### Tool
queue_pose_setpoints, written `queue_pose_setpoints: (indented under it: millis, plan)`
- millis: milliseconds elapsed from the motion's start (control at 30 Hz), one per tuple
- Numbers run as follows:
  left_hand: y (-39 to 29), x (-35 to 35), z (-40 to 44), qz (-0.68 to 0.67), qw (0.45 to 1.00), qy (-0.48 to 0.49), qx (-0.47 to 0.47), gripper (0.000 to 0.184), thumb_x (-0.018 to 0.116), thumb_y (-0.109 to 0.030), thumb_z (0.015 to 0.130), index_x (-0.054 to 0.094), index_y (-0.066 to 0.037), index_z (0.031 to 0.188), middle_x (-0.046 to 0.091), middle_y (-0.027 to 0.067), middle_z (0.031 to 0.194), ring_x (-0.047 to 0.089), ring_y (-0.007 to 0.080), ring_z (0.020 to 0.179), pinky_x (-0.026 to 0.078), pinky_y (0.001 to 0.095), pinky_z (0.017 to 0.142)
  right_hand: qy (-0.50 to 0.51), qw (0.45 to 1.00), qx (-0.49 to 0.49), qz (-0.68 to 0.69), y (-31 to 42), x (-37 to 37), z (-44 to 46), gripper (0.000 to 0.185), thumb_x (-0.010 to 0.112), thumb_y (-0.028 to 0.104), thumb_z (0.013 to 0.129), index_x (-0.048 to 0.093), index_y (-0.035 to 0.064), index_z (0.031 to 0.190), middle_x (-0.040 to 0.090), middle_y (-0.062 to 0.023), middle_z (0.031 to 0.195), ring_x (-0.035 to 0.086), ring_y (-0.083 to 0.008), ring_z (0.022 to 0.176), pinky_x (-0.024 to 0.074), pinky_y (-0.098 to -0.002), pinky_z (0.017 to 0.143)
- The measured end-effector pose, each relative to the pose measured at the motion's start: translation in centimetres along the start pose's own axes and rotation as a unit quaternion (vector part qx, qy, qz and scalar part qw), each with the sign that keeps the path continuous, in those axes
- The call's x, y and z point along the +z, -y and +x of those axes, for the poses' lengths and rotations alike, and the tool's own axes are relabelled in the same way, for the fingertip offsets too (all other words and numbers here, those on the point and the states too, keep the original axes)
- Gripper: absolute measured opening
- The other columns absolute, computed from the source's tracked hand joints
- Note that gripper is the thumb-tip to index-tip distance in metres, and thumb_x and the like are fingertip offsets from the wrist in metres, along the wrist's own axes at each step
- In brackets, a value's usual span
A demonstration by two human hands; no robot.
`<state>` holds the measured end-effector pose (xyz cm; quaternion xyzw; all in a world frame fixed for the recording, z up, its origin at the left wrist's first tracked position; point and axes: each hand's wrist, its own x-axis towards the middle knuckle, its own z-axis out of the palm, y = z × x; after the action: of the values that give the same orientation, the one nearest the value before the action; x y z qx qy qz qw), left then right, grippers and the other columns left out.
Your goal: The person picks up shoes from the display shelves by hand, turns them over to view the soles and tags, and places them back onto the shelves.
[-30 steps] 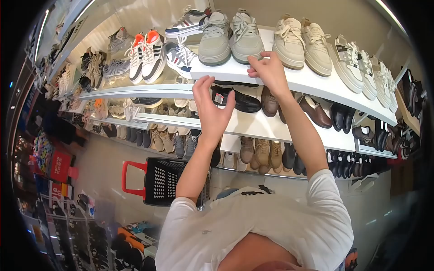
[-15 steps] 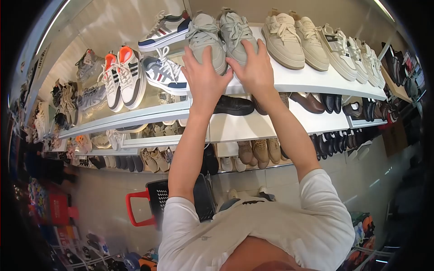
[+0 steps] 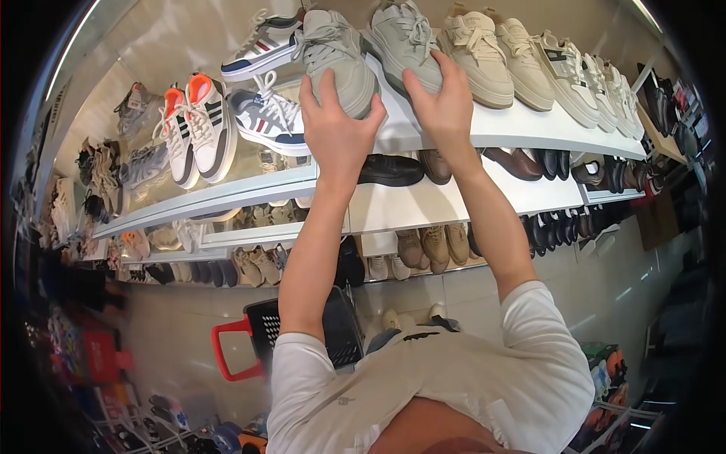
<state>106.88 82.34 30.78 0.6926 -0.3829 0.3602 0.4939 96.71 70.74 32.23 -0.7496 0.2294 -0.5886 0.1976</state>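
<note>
My left hand [image 3: 338, 132] grips the toe of a grey-green sneaker [image 3: 338, 64], thumb on its right side and fingers over its left. The toe of the matching sneaker [image 3: 408, 49] is between the thumb and fingers of my right hand [image 3: 442, 106]. These two shoes are apart and their toes point outward, over the white upper shelf [image 3: 522, 129]. Just right of my right hand is a pair of beige sneakers [image 3: 480, 60]. White-and-navy sneakers [image 3: 265, 113] stand close to the left of my left hand.
White sneakers with orange lining [image 3: 204, 125] stand at the left. Dark and brown shoes [image 3: 389, 170] line the shelf below, with tan shoes [image 3: 435, 246] lower down. A black basket with a red handle [image 3: 238, 348] stands on the floor at my left.
Both hands have moved from the shelf front onto the grey-green sneakers. The two shoes, side by side earlier, are now spread apart and turned.
</note>
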Motion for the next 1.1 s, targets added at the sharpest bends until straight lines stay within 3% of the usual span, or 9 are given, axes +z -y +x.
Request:
queue_pose_setpoints:
  millis: [333,500,533,567,600,667,767,900,1100]
  plan:
    - [-0.9,-0.2,0.0,0.060,0.996,0.062,-0.011,0.069,0.078,-0.033,0.067,0.053,-0.001,0.123,0.043,0.0279,0.132,0.047,0.0456,0.118,0.046,0.0493,0.092,-0.118,0.989,-0.084,0.036,1.9,-4.6,-3.6,0.049,0.074,0.017,0.077,0.056,-0.0032,0.118,0.052,-0.0241,0.124,0.054,-0.0389,0.112,0.0440,-0.0437,0.095]
    - [-2.1,-2.9,-1.5,-0.157,0.987,-0.016,0.004,0.072,0.075,-0.032,0.075,0.044,0.000,0.131,0.037,0.0239,0.139,0.039,0.0402,0.128,0.028,0.0456,0.109,-0.094,0.990,-0.003,0.110,1.6,-12.1,-10.0,0.054,0.071,0.013,0.079,0.049,-0.0020,0.127,0.048,-0.0214,0.132,0.047,-0.0320,0.122,0.0385,-0.0433,0.102]
    - [-3.5,-4.2,-2.7,-0.232,0.972,0.006,-0.037,0.069,0.071,-0.032,0.083,0.041,-0.002,0.137,0.037,0.0161,0.143,0.034,0.0281,0.134,0.029,0.0399,0.109,-0.093,0.988,-0.002,0.124,1.1,-13.1,-11.9,0.057,0.070,0.013,0.080,0.046,-0.0018,0.129,0.047,-0.0216,0.133,0.045,-0.0320,0.124,0.0371,-0.0432,0.103]
    - [-5.0,-4.3,-3.8,-0.232,0.972,0.001,-0.034,0.069,0.071,-0.032,0.083,0.041,-0.002,0.137,0.037,0.0161,0.143,0.034,0.0281,0.134,0.029,0.0399,0.109,-0.090,0.980,-0.038,0.175,0.0,-13.8,-13.8,0.062,0.071,0.015,0.079,0.043,-0.0017,0.132,0.045,-0.0222,0.134,0.044,-0.0323,0.124,0.0355,-0.0437,0.104]
    - [-6.6,-4.0,-5.0,-0.477,0.862,0.036,-0.170,0.073,0.073,-0.035,0.082,0.040,-0.003,0.138,0.040,0.0147,0.142,0.038,0.0275,0.131,0.032,0.0403,0.108,-0.088,0.968,-0.072,0.224,-0.5,-14.5,-15.5,0.067,0.072,0.017,0.079,0.040,-0.0016,0.134,0.043,-0.0228,0.136,0.044,-0.0326,0.124,0.0339,-0.0443,0.105]
    - [-8.4,-5.6,-7.6,-0.677,0.671,0.069,-0.296,0.076,0.074,-0.039,0.082,0.039,-0.004,0.140,0.042,0.0132,0.141,0.042,0.0268,0.129,0.035,0.0406,0.106,-0.050,0.968,-0.082,0.231,0.9,-16.2,-18.3,0.074,0.075,0.020,0.077,0.037,-0.0016,0.136,0.041,-0.0228,0.137,0.043,-0.0327,0.125,0.0333,-0.0442,0.106]
    - [-9.9,-7.4,-9.2,-0.736,0.478,0.135,-0.459,0.100,0.086,-0.044,0.066,0.034,-0.004,0.142,0.043,0.0129,0.141,0.045,0.0272,0.128,0.039,0.0412,0.106,0.053,0.967,-0.019,0.250,2.9,-17.3,-20.7,0.087,0.081,0.022,0.071,0.031,-0.0020,0.139,0.039,-0.0217,0.138,0.041,-0.0320,0.127,0.0334,-0.0440,0.106]
    - [-7.5,-4.8,-12.3,-0.690,0.598,0.251,-0.320,0.115,0.094,-0.032,0.044,0.037,-0.002,0.140,0.051,0.0092,0.133,0.050,0.0228,0.122,0.043,0.0376,0.101,0.260,0.905,0.197,0.274,0.9,-19.1,-21.9,0.105,0.089,0.018,0.061,0.025,-0.0030,0.142,0.041,-0.0183,0.136,0.041,-0.0280,0.128,0.0352,-0.0418,0.105]
    - [-9.7,-5.2,-12.9,-0.603,0.678,0.340,-0.247,0.132,0.098,-0.029,0.030,0.032,-0.002,0.142,0.052,0.0092,0.130,0.052,0.0229,0.119,0.040,0.0378,0.103,0.169,0.888,0.310,0.295,0.4,-20.8,-17.6,0.083,0.084,0.006,0.065,0.038,-0.0007,0.134,0.056,-0.0118,0.123,0.056,-0.0200,0.112,0.0469,-0.0337,0.094]
